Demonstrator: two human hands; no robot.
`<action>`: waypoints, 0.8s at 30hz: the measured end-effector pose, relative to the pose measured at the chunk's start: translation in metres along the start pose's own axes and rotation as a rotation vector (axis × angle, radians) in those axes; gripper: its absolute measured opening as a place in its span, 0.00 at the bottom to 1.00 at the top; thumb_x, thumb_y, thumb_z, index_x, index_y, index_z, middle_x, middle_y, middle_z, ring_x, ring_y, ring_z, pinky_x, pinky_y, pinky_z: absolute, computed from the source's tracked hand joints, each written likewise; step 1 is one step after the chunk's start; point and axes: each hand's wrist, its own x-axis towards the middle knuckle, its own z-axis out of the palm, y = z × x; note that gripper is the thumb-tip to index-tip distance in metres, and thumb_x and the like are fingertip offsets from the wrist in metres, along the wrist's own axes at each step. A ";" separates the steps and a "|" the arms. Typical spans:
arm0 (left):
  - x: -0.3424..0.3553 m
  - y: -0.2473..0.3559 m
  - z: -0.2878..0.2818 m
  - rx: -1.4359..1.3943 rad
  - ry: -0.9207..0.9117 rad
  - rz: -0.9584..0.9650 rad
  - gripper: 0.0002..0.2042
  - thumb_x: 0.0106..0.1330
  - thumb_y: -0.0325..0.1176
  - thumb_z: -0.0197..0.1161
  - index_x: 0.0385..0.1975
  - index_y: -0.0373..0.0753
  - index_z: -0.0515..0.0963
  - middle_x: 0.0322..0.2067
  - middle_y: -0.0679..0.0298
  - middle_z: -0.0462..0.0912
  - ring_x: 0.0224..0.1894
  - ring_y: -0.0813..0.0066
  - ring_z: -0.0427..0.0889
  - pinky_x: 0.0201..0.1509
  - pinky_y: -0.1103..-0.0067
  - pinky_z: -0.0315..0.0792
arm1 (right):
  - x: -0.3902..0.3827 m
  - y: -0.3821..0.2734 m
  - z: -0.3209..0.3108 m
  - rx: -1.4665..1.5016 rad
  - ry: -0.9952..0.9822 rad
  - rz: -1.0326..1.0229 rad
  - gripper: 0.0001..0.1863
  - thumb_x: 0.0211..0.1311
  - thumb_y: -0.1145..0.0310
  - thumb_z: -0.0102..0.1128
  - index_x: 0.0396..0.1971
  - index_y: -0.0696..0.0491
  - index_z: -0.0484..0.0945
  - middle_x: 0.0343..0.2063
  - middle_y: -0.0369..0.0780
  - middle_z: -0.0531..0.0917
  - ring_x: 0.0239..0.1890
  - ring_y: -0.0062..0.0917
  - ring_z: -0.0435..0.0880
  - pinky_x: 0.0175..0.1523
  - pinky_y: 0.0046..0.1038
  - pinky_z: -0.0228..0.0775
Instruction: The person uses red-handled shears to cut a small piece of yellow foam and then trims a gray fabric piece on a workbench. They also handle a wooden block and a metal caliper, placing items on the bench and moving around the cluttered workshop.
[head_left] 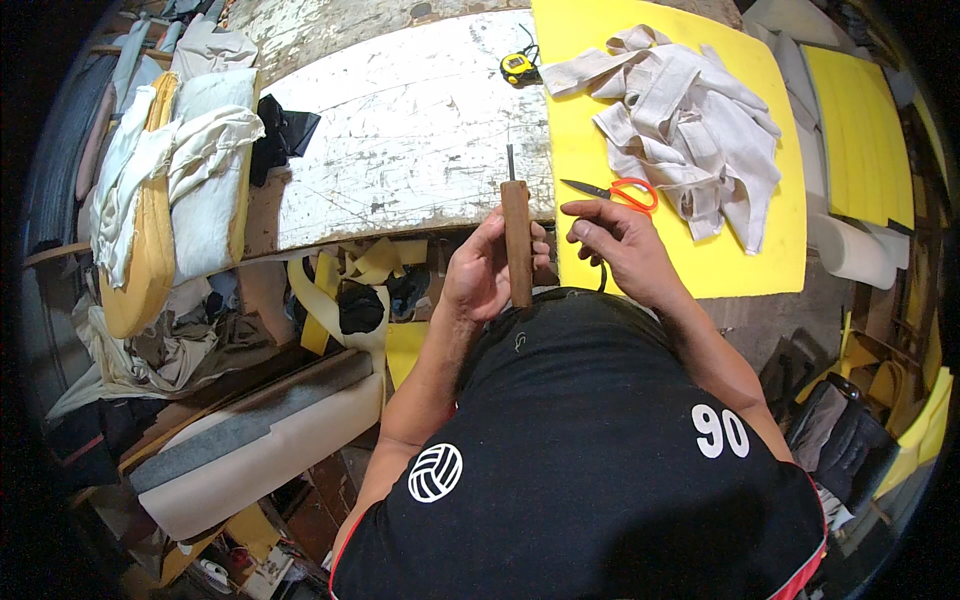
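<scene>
My left hand [482,268] is closed round a long brown wooden piece [516,240], held upright at the table's front edge. From its top a thin dark metal rod [510,162] sticks out; the exact kind of tool cannot be told. Just to the right, my right hand [622,248] has its fingers curled, thumb close to the forefinger. Below its palm a thin black curved thing [603,277] shows, mostly hidden by the fingers. Scissors [625,194] with orange handles and dark blades lie just beyond that hand, on a yellow foam sheet [720,275].
Crumpled off-white cloth strips [690,120] cover much of the foam. A yellow tape measure [519,68] sits on the worn white tabletop [400,130], with black material [282,135] farther left. Padded pieces [150,200] stand at left; rolled sheets [260,440] and foam scraps [375,262] lie below.
</scene>
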 end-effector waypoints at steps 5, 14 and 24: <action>0.001 -0.004 0.008 0.051 0.143 0.095 0.16 0.73 0.37 0.46 0.55 0.36 0.63 0.42 0.53 0.77 0.46 0.62 0.79 0.53 0.67 0.75 | 0.000 0.018 0.012 -0.156 -0.065 -0.081 0.13 0.66 0.69 0.58 0.46 0.59 0.74 0.35 0.35 0.81 0.39 0.18 0.79 0.47 0.22 0.72; 0.002 -0.016 -0.012 0.177 0.131 0.110 0.16 0.69 0.30 0.56 0.55 0.37 0.64 0.45 0.59 0.76 0.43 0.73 0.78 0.42 0.82 0.74 | 0.002 0.018 0.024 -0.297 -0.098 -0.055 0.28 0.60 0.65 0.64 0.56 0.60 0.67 0.44 0.47 0.81 0.42 0.28 0.83 0.45 0.28 0.74; -0.004 -0.030 0.023 0.407 0.264 0.151 0.16 0.68 0.31 0.58 0.52 0.36 0.67 0.43 0.61 0.78 0.40 0.79 0.77 0.38 0.83 0.72 | -0.004 0.054 0.009 -0.155 -0.295 -0.093 0.21 0.72 0.59 0.49 0.57 0.57 0.71 0.45 0.36 0.79 0.47 0.19 0.75 0.53 0.25 0.69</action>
